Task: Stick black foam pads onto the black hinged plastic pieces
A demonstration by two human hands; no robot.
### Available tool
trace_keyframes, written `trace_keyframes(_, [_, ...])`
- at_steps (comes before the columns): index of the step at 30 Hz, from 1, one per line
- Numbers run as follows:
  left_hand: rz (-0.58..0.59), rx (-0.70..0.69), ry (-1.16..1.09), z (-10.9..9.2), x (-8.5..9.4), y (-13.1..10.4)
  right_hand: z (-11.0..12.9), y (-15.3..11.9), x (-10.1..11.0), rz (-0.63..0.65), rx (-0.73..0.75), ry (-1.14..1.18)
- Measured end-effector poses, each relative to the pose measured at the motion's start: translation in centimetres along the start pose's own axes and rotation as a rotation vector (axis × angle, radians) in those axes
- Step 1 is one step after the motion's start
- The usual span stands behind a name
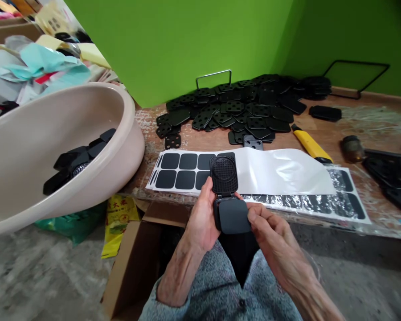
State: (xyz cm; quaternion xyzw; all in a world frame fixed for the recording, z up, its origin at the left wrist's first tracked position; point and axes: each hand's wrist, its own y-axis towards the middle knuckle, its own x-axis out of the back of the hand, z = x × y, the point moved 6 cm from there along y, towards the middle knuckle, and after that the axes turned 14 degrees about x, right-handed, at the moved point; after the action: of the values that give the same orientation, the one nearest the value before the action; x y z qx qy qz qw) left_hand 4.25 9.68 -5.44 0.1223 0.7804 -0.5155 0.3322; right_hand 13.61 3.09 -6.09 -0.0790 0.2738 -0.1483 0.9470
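My left hand [203, 218] is closed around a black hinged plastic case [223, 174], which lies unfolded with its gridded upper half towards the table. A black rounded-square sticker [234, 216] covers most of the lower half, slightly askew. The right edge of that sticker is pinched between the thumb and fingers of my right hand [270, 227]. Just beyond the case, sheets of similar black stickers [187, 170] lie stacked at the table's front. A glossy white backing sheet [284, 171] covers part of them.
Black plates with holes [234, 107] are heaped along the green wall [187, 40]. A yellow utility knife [309, 141] and a small jar [352, 149] lie to the right. At left stands a beige basin [128, 138] holding black pieces. Below is an open cardboard box [127, 263].
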Motion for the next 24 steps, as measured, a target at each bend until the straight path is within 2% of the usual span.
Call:
trace_keyframes(16, [0.043,0.002,-0.004,0.52,0.61,0.77,-0.76,0.20,0.00,-0.034,0.008,-0.005])
trace_keyframes(24, [-0.007,-0.005,0.006,0.41,0.83,0.59,-0.99,0.33,-0.21,-0.021,0.025,-0.024])
